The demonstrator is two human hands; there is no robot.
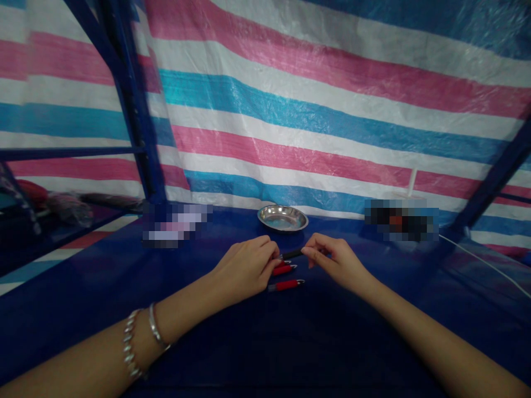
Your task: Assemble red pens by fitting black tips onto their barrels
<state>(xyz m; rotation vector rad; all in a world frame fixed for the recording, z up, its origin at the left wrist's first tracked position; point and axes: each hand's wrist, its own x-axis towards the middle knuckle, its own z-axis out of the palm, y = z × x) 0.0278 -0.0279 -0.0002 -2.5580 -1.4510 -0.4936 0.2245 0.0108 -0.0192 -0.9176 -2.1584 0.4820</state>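
My left hand and my right hand meet over the blue table. Both pinch a thin dark pen-like stick, one at each end. Just under it lie two red pieces with silver tips; one touches my left fingers, the other lies free on the table nearer to me. A further red bit shows at my left fingertips, mostly hidden. Two silver bracelets sit on my left wrist.
A small round steel dish stands just beyond my hands near the striped tarp wall. Blurred patches lie at the back left and back right. A white cable runs off to the right. Blue rack posts rise at left.
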